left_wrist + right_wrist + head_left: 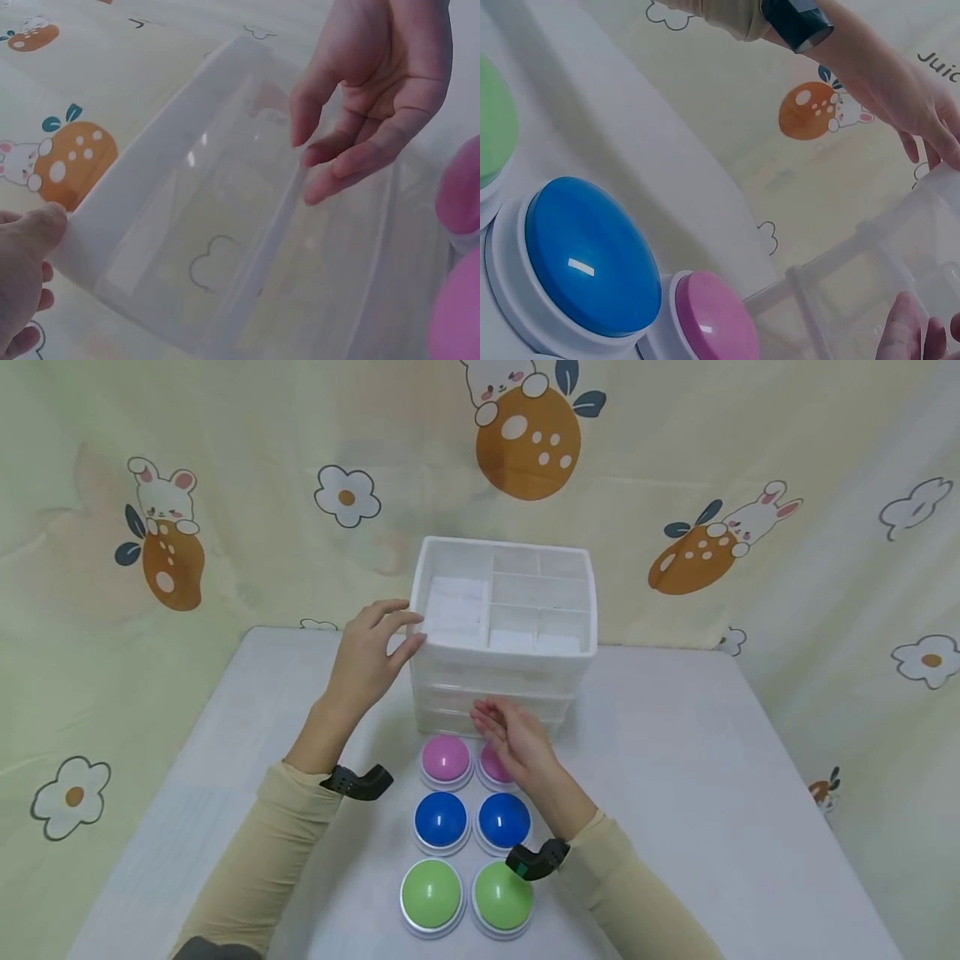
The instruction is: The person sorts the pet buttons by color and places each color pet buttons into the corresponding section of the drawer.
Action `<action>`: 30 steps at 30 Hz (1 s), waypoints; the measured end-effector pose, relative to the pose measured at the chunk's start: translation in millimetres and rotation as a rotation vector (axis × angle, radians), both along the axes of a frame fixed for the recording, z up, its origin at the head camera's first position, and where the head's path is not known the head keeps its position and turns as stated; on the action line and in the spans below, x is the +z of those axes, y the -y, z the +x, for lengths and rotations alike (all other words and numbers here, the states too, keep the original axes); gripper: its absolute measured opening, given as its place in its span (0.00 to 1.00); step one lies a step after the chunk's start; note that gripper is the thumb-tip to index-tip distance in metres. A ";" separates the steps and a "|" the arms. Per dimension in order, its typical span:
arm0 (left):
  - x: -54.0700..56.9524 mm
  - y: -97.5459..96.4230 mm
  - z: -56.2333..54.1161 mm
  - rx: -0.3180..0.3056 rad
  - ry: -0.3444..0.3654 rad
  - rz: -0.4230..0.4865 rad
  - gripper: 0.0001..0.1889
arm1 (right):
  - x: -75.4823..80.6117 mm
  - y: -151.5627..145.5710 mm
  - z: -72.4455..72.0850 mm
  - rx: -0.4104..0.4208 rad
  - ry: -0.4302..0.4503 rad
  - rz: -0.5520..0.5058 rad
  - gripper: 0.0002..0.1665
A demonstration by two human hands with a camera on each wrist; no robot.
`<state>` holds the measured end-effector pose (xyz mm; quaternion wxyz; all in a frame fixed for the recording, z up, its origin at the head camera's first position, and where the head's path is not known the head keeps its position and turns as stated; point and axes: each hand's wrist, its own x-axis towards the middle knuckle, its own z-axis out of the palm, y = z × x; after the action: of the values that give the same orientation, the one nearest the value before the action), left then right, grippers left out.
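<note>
A white plastic drawer unit [495,672] with see-through drawers and a compartmented top stands at the back of the table. At its upper left edge my left hand [367,652] rests its fingertips, the thumb near the front corner. My right hand [521,743] is in front of the drawers, fingers loosely bent and nothing between them. In the left wrist view its fingertips are right at the lip of a clear drawer [247,277]. Below it, a pink dome button [495,766] is partly hidden by the right hand; another pink dome button [446,758] sits beside it.
Two blue dome buttons [440,819] and two green dome buttons [431,894] on white bases continue the two columns toward me. A white cloth covers the table [675,777]. Behind hangs a pale curtain [262,552] printed with rabbits and flowers. Black cameras [360,782] are strapped at both wrists.
</note>
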<state>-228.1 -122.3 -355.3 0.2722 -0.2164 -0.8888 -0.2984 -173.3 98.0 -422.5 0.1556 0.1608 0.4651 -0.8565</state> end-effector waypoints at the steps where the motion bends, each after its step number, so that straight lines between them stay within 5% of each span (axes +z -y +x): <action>1: 0.4 0.5 0.0 -0.005 0.006 0.000 0.16 | 0.0 0.6 -0.1 -0.005 0.003 -0.007 0.21; 11: 6.5 6.0 -4.0 -0.043 0.094 -0.070 0.20 | 15.3 9.1 -9.4 -0.074 -0.012 -0.076 0.19; 19: 19.3 15.3 -16.9 -0.110 0.319 -0.158 0.39 | 20.8 7.6 -14.8 -0.118 -0.046 -0.055 0.13; 30: 42.2 22.1 -28.3 -0.189 0.469 -0.272 0.45 | 10.8 13.2 11.0 -0.141 -0.107 0.101 0.18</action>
<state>-256.3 -144.4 -313.0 -0.0014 -0.2578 -0.9353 -0.2424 -162.3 84.8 -411.7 0.0617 0.1546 0.5027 -0.8483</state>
